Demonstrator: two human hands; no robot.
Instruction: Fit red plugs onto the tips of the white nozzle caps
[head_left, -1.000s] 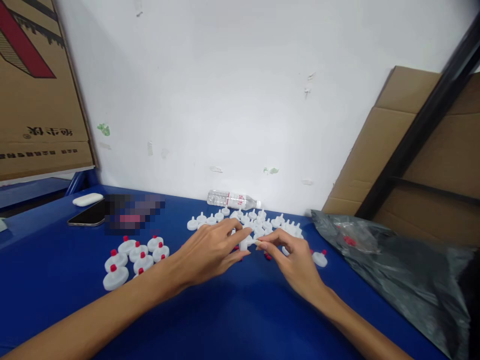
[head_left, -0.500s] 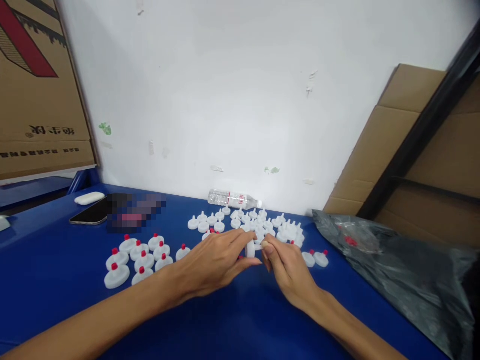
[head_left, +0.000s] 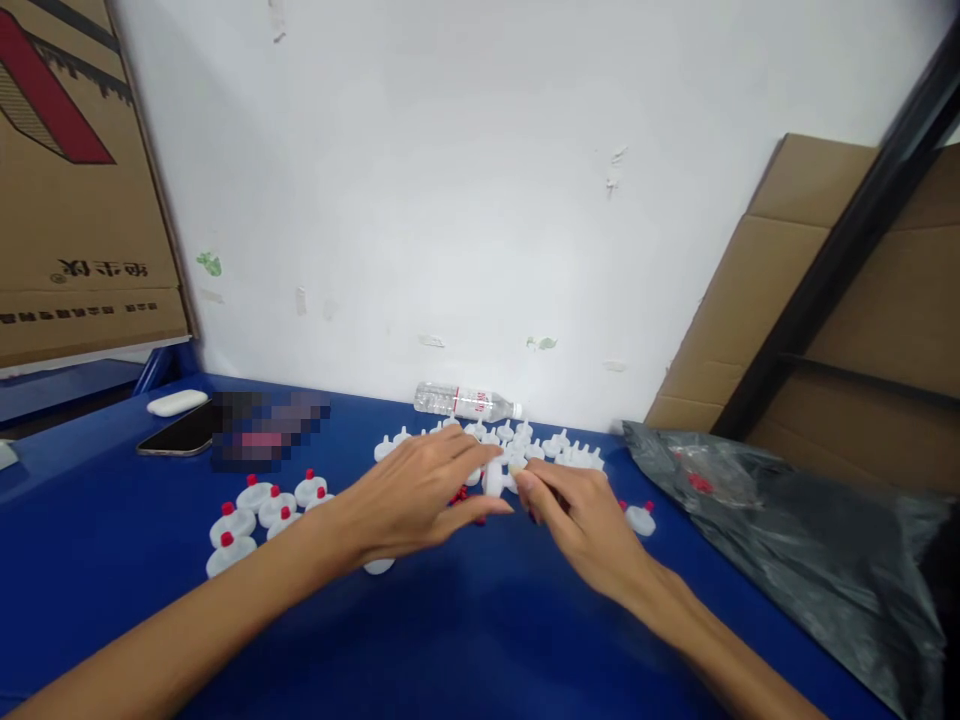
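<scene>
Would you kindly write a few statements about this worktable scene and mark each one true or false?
1. The left hand holds a white disc-shaped piece. True.
2. The clear bottle stands upright. False: the clear bottle lies on its side near the wall.
3. The right hand is far away from the held piece. False: its fingertips are right next to that piece.
4. A phone lies on the blue table. True.
5. The grey plastic bag is at the picture's left edge. False: the grey plastic bag is on the right.
</scene>
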